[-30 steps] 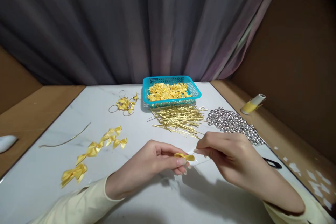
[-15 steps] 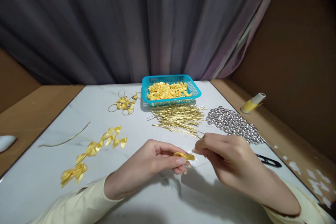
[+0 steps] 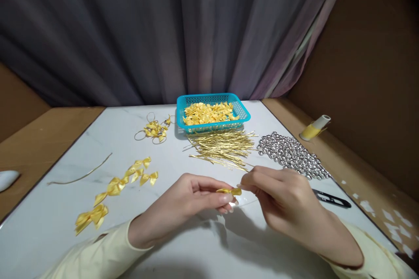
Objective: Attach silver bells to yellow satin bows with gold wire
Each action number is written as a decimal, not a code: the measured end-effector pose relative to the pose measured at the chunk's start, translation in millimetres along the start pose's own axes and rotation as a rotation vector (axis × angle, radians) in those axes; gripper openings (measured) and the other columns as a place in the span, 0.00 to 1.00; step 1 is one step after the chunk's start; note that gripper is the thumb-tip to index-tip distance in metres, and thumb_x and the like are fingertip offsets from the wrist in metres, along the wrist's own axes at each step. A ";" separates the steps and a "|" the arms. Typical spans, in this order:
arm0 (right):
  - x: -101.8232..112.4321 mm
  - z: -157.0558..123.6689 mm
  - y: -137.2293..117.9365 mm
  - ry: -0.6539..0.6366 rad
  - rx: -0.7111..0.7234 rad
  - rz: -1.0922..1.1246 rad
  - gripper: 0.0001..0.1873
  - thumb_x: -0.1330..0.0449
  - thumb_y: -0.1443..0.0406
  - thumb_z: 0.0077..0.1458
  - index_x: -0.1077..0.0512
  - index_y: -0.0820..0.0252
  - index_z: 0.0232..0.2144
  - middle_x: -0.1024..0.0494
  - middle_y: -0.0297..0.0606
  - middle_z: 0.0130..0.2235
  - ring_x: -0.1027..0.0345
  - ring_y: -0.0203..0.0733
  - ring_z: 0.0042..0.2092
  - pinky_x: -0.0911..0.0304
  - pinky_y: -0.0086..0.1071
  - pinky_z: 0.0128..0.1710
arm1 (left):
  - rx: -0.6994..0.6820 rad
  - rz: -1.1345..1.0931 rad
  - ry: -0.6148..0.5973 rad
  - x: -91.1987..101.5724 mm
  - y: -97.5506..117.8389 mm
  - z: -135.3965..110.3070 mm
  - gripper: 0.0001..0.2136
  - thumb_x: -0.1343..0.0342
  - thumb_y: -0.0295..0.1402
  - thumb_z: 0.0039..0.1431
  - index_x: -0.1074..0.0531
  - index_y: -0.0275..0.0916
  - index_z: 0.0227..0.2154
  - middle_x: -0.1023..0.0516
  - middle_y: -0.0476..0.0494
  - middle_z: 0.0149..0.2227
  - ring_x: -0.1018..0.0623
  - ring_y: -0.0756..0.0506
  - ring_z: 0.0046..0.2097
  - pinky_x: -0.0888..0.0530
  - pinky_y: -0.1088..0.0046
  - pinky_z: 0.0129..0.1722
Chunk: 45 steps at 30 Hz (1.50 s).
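My left hand (image 3: pixel 193 196) pinches a small yellow ribbon bow (image 3: pixel 233 191) between thumb and fingers, above the table. Close on its right, my right hand (image 3: pixel 281 200) is closed in a pinch at the bow's right end. A thin pale strand (image 3: pixel 250 202) runs from the bow toward the right hand; whether it is thread or wire I cannot tell, and the pinched part is hidden by the fingers. More yellow bows (image 3: pixel 116 185) lie in an uneven line to the left of my left hand.
A blue basket (image 3: pixel 246 115) of yellow bows stands at the back. Before it lie gold twist ties (image 3: pixel 225 146), with silver beads (image 3: pixel 291 154) to the right. Black thread snips (image 3: pixel 334 199), a thread spool (image 3: pixel 314 128), looped bows (image 3: pixel 155 130) and a gold cord (image 3: pixel 81 178) lie around.
My right hand has shifted slightly left, nearer the bow, showing more of the black snips behind it. The bow in my left hand has tilted a little.
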State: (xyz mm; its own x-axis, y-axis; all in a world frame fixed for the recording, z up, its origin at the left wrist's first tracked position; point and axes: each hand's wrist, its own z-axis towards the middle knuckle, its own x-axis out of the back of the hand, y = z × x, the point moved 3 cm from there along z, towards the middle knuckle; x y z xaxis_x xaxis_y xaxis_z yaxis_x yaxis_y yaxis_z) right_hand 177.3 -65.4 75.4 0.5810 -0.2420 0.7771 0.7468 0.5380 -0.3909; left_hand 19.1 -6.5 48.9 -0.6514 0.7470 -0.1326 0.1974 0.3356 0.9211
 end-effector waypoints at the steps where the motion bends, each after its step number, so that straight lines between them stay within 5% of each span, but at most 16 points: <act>1: 1.2 0.6 -0.6 0.017 0.007 -0.009 0.13 0.55 0.79 0.47 0.34 0.64 0.24 0.35 0.33 0.21 0.44 0.31 0.22 0.54 0.26 0.21 | -0.010 0.002 0.002 0.4 0.8 -0.1 0.09 0.42 0.35 0.52 0.24 0.38 0.36 0.21 0.48 0.30 0.25 0.51 0.34 0.30 0.80 0.37; 18: 8.3 8.3 -2.7 0.103 -0.004 0.103 0.12 0.53 0.79 0.46 0.33 0.65 0.24 0.31 0.35 0.21 0.40 0.31 0.22 0.49 0.24 0.21 | -0.137 0.146 0.172 -1.1 2.2 0.8 0.09 0.47 0.36 0.56 0.28 0.35 0.31 0.22 0.49 0.26 0.23 0.52 0.28 0.30 0.82 0.29; 27: 7.5 9.6 -2.8 0.034 -0.062 0.185 0.12 0.52 0.78 0.47 0.31 0.64 0.23 0.30 0.34 0.20 0.41 0.30 0.21 0.48 0.23 0.20 | -0.184 0.395 0.262 -2.9 -3.3 -3.2 0.10 0.50 0.38 0.57 0.30 0.38 0.28 0.25 0.51 0.20 0.23 0.49 0.25 0.31 0.79 0.27; 45: 1.0 15.8 2.9 -0.013 -0.129 0.244 0.11 0.48 0.75 0.50 0.31 0.64 0.20 0.31 0.32 0.18 0.42 0.29 0.19 0.49 0.23 0.19 | -0.289 0.586 0.291 -6.1 -9.2 -5.6 0.08 0.56 0.34 0.61 0.35 0.39 0.28 0.30 0.53 0.26 0.25 0.53 0.25 0.31 0.82 0.28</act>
State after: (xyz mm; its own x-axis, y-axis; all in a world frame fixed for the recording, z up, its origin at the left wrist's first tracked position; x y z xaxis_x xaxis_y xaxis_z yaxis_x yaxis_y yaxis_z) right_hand 175.0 -51.4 82.8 0.7452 -0.1067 0.6582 0.6207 0.4719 -0.6262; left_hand 17.1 -17.3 43.3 -0.6745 0.5609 0.4801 0.3992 -0.2700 0.8762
